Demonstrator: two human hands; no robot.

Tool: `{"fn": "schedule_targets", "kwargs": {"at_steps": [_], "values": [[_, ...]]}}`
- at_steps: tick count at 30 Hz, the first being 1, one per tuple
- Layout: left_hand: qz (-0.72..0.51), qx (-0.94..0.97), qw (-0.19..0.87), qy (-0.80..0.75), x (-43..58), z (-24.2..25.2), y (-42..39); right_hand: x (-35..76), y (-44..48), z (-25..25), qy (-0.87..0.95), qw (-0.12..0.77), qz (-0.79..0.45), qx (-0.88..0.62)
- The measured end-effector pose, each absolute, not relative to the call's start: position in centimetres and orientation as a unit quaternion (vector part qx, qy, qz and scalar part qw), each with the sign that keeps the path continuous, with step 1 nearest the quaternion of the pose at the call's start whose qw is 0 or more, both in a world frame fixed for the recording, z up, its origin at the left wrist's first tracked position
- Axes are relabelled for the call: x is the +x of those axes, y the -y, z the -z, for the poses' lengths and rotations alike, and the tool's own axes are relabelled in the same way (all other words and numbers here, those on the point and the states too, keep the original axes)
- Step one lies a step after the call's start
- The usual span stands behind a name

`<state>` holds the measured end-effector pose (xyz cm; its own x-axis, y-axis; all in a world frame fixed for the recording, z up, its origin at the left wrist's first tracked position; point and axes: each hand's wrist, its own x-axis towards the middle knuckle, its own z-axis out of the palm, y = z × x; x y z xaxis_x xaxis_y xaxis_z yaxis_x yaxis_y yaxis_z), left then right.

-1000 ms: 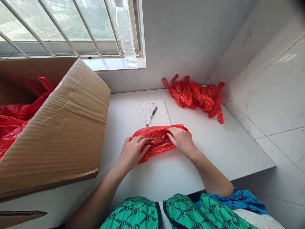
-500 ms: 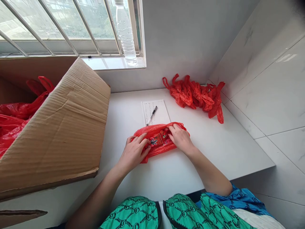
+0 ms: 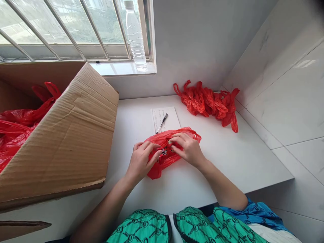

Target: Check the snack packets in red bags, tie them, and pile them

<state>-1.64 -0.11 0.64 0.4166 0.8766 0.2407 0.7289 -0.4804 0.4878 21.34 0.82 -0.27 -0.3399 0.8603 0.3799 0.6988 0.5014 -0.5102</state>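
Note:
A red plastic bag (image 3: pixel 162 161) lies on the white table (image 3: pixel 227 158) in front of me, with a small red packet showing black print inside it. My left hand (image 3: pixel 141 160) pinches the bag's left part, fingers curled on the plastic. My right hand (image 3: pixel 186 148) presses and grips the bag's right part, fingertips meeting over the packet.
A big open cardboard box (image 3: pixel 63 135) with red bags (image 3: pixel 17 125) inside stands at the left. A pile of red bags (image 3: pixel 210 103) lies at the back right by the tiled wall. A paper sheet (image 3: pixel 169 116) with a pen (image 3: pixel 162 122) is behind the bag. A water bottle (image 3: pixel 135 37) stands on the sill.
Both hands have drawn closer together over the packet. The bag has bunched up and its lower left end now hangs toward me.

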Motion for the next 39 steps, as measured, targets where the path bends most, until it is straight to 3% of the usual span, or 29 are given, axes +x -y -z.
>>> {"fn": "schedule_targets", "kwargs": {"at_steps": [5, 9, 15, 20, 25, 28, 32, 39], "values": [[-0.26, 0.815, 0.216, -0.47, -1.1, -0.7, 0.5, 19.5, 0.3, 0.6, 0.822, 0.369, -0.207, -0.382], [-0.279, 0.808, 0.244, -0.459, -1.0, -0.8, 0.5, 19.4, 0.6, 0.4, 0.734, 0.398, -0.366, -0.411], [-0.284, 0.821, 0.218, -0.444, -1.3, -0.8, 0.4, 19.7, 0.5, -0.4, 0.627, 0.372, -0.549, -0.408], [-0.281, 0.834, 0.192, -0.435, -1.4, -0.4, 0.4, 19.6, 0.4, -0.3, 0.591, 0.386, -0.59, -0.392], [-0.233, 0.85, 0.178, -0.437, -1.4, -0.5, 0.3, 21.0, -0.1, -0.6, 0.654, 0.383, -0.502, -0.416], [-0.203, 0.857, 0.147, -0.451, -1.4, -0.3, 0.3, 22.3, -0.8, -0.4, 0.703, 0.393, -0.335, -0.488], [-0.187, 0.87, 0.098, -0.445, -1.2, 0.4, 0.4, 22.9, -1.3, 0.2, 0.748, 0.339, -0.09, -0.563], [-0.154, 0.888, 0.074, -0.427, -0.8, 1.2, 0.4, 21.5, -1.2, 1.9, 0.834, 0.229, -0.088, -0.494]]}}
